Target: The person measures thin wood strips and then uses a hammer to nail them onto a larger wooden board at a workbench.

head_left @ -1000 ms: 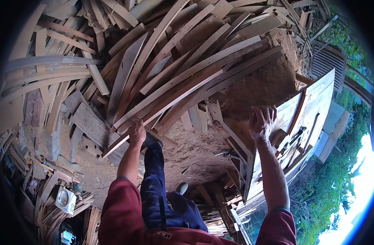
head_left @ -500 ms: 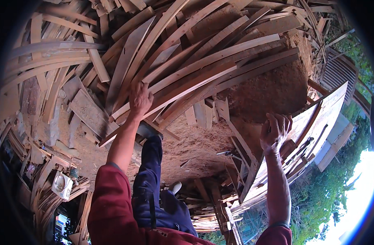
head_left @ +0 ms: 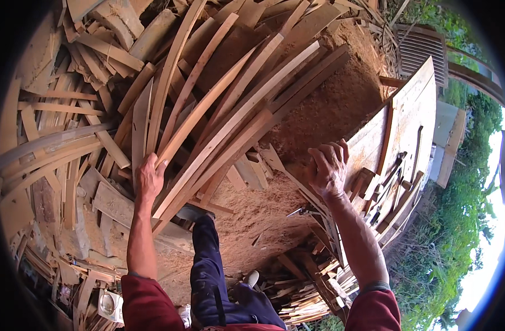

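My left hand (head_left: 149, 177) closes its fingers and thumb on the near end of a long reddish-brown wooden strip (head_left: 208, 101), which slants away to the far right over the pile. Beside it lie a paler batten (head_left: 247, 113) and a wider brown board (head_left: 225, 148), both running the same way. My right hand (head_left: 328, 168) hangs near the edge of a wooden workbench (head_left: 409, 110), its fingers loosely bent and apart, with nothing in them. On the bench rest dark tools (head_left: 394, 174) and small wood blocks, whose kinds I cannot make out.
Loose boards and offcuts (head_left: 109, 52) heap up at the far left. Brown sawdust (head_left: 329, 94) banks up behind the bench and covers the ground. My shoe (head_left: 194, 213) stands by the near ends of the boards. More stacked strips (head_left: 302, 309) lie below the bench.
My left hand has moved left and nearer, from the boards to the reddish-brown strip's end. The boards in front have shifted. My right hand has moved left in view, which has also turned.
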The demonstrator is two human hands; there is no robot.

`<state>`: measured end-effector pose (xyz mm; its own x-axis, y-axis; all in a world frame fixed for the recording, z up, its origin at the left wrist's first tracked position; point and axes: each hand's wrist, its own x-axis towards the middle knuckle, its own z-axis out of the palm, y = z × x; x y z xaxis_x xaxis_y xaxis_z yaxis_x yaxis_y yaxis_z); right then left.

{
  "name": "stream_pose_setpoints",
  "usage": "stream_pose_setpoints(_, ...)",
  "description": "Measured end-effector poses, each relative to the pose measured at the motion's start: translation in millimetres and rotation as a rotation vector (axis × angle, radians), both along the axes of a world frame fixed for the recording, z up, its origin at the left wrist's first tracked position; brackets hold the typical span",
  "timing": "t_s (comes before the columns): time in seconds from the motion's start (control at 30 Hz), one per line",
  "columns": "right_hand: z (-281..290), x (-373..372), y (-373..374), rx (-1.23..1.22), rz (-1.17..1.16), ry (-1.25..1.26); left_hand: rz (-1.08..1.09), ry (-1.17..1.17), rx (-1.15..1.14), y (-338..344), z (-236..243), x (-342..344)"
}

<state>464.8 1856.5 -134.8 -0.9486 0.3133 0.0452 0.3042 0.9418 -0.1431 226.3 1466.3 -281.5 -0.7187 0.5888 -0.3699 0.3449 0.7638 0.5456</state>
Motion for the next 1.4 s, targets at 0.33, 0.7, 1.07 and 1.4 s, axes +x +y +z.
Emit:
stream_pose_setpoints(0.33, 6, 3, 4, -0.049, -0.019, 0.063, 0.337, -0.323, 0.155, -92, 221, -37)
stream_pose_setpoints(0.7, 9, 32, -3, 0.097, -0.018, 0.122, 0.548, -0.436, 0.244, -237, 415, 168)
stream_pose_setpoints(1.07, 154, 173, -213, -2.657, 0.083, 0.630, 0.455, -0.489, 0.620, -211, 335, 491)
stream_pose_setpoints(1.4, 200, 480, -86, -2.536, -0.130, 0.808, -0.027, -0.592, 0.492, -77, 316, 707)
